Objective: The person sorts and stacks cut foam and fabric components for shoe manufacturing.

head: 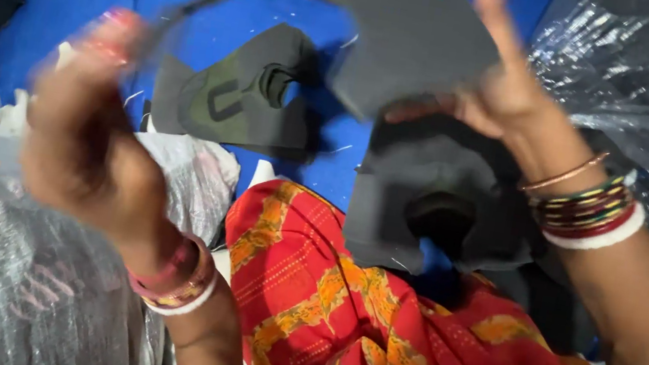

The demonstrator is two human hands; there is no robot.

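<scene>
Grey foam cutout [399,38] is held up above the red cloth [402,351], right hand [498,97] pinching one edge, blurry left hand [84,136] apparently gripping the other; looks like it could slip.

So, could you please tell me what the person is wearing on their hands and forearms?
Both forearms are bare, with no sleeves or gloves. The left wrist carries a stack of bangles in pink, gold and white. The right wrist has a thin copper-coloured bangle, then a stack in green, gold and dark red, ending in a white one. The left hand is blurred; its nails look painted red or pink.
</scene>
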